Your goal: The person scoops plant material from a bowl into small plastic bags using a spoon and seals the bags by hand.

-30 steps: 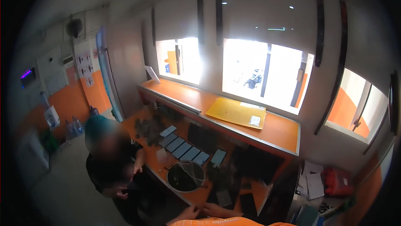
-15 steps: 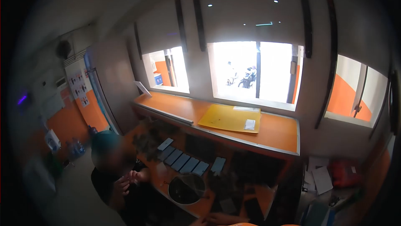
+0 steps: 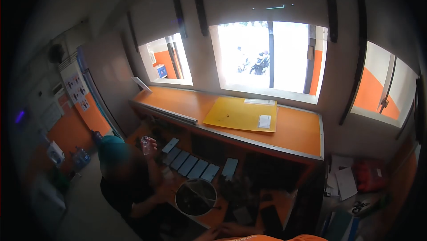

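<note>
At the bottom edge, my left hand (image 3: 211, 233) and my right hand (image 3: 230, 228) lie close together at the desk's edge, dark and blurred; their fingers are too dim to make out. Just beyond them stands a round pot (image 3: 195, 197) with a dark inside. Behind the pot several phones (image 3: 188, 166) lie in a row, and one more phone (image 3: 230, 168) lies apart to the right. A black phone-like object (image 3: 271, 218) is on the desk to the right of my hands.
A person in a teal cap (image 3: 113, 151) at the left raises a small clear object (image 3: 146, 145). A yellow folder (image 3: 242, 114) lies on the orange counter (image 3: 301, 135) under the windows. Papers (image 3: 345, 183), a red bag (image 3: 370, 175) and scissors (image 3: 359, 206) are at the right.
The view has shifted. The other person's hands have parted, one rising with a clear object and the other reaching toward the pot. My hands stay close together at the bottom.
</note>
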`<state>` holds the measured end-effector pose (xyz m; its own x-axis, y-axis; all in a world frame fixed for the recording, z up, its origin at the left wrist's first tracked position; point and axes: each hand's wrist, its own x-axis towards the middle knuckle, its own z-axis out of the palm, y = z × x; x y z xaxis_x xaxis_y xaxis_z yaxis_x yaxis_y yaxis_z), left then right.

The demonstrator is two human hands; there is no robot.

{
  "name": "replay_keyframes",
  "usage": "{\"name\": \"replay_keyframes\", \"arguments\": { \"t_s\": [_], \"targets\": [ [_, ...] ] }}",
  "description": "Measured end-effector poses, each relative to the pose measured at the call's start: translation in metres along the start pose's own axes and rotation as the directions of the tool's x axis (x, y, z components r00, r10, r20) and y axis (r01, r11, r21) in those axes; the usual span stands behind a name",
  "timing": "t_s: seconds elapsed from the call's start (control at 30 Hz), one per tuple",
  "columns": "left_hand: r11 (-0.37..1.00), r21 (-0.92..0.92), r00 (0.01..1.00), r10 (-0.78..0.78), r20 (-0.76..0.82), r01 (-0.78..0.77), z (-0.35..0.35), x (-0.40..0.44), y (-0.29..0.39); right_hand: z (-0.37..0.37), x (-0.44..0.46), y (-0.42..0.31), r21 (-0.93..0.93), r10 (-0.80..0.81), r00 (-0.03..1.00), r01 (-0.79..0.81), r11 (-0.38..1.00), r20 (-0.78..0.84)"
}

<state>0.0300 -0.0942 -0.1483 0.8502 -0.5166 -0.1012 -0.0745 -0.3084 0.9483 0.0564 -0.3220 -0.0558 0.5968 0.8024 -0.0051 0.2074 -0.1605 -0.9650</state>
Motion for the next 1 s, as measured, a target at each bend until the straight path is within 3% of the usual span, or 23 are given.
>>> {"name": "replay_keyframes", "arguments": {
  "t_s": [0.1, 0.17, 0.27, 0.3, 0.4, 0.5, 0.6, 0.7, 0.8, 0.83, 0.93, 1.0],
  "targets": [
    [0.971, 0.041, 0.972, 0.234, 0.006, -0.234, -0.001, -0.003, -0.009, 0.005, 0.006, 0.009, 0.055, 0.098, 0.995, -0.098, 0.994, -0.001],
    [1.0, 0.0, 1.0, 0.001, 0.009, -0.001, 0.001, -0.011, -0.012, 0.008, 0.005, 0.015, 0.192, 0.118, 0.992, -0.108, 0.975, -0.038],
    [0.978, -0.014, 0.978, -0.21, 0.015, 0.21, -0.004, -0.005, 0.035, -0.013, 0.004, -0.023, -0.08, 0.198, 0.98, -0.2, 0.976, -0.035],
    [0.962, 0.001, 0.962, -0.272, 0.006, 0.272, -0.005, -0.007, 0.048, -0.001, 0.007, 0.007, -0.15, 0.165, 0.983, -0.175, 0.973, -0.079],
    [0.996, 0.033, 0.996, -0.09, 0.03, 0.089, -0.004, -0.009, 0.018, -0.004, 0.007, 0.004, -0.048, 0.101, 0.994, -0.102, 0.994, -0.029],
    [0.949, 0.222, 0.968, -0.243, 0.061, 0.224, -0.013, -0.008, 0.066, 0.001, 0.012, 0.021, -0.079, 0.168, 0.986, -0.166, 0.983, 0.008],
    [0.926, 0.343, 0.978, -0.192, 0.076, 0.155, -0.015, -0.007, 0.084, 0.013, 0.01, 0.045, -0.097, 0.061, 0.997, -0.066, 0.993, -0.047],
    [0.956, 0.246, 0.983, -0.179, 0.052, 0.161, -0.016, -0.002, 0.109, 0.0, 0.009, 0.002, 0.012, 0.108, 0.992, -0.108, 0.994, -0.058],
    [0.948, 0.264, 0.984, -0.175, -0.045, 0.18, -0.011, 0.0, 0.079, -0.003, 0.007, -0.016, -0.071, 0.111, 0.979, -0.125, 0.99, -0.173],
    [0.949, 0.264, 0.983, -0.152, -0.099, 0.173, -0.009, 0.001, 0.072, -0.001, 0.009, -0.012, -0.091, 0.18, 0.964, -0.201, 0.975, -0.197],
    [0.967, 0.057, 0.953, -0.233, -0.196, 0.248, -0.007, -0.004, 0.086, -0.001, 0.008, -0.016, -0.186, 0.268, 0.933, -0.315, 0.931, -0.239],
    [0.963, 0.036, 0.948, -0.255, -0.193, 0.266, -0.008, -0.007, 0.104, -0.002, 0.005, -0.029, -0.184, 0.262, 0.928, -0.315, 0.931, -0.264]
  ]
}}
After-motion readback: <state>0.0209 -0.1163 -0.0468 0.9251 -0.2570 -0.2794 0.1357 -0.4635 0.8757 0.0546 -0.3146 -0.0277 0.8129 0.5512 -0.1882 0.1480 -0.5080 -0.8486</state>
